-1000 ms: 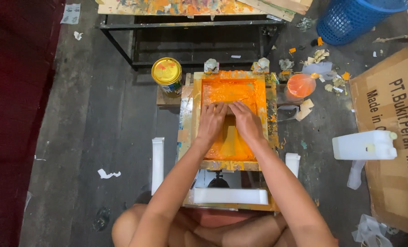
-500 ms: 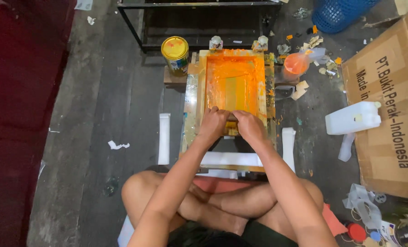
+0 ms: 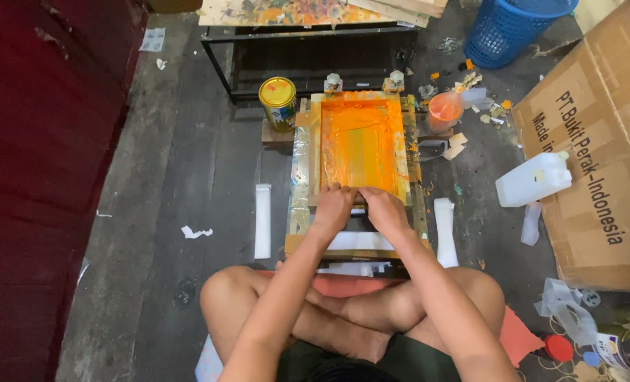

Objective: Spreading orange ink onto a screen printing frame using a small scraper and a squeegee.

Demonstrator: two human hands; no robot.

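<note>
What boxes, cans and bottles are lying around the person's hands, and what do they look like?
Cardboard box: far right, big, brown, dark print on its side.
Paint can: left of the orange printing frame, round, yellow lid, printed label.
Plastic jug: by the box, white, lying on its side.
Plastic cup: right of the frame, orange inside.
Basket: top right, blue, round.

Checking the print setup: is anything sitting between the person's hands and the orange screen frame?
Nothing visible. The left hand and right hand rest together on the near edge of the orange screen frame; what they grip is hidden.
</note>
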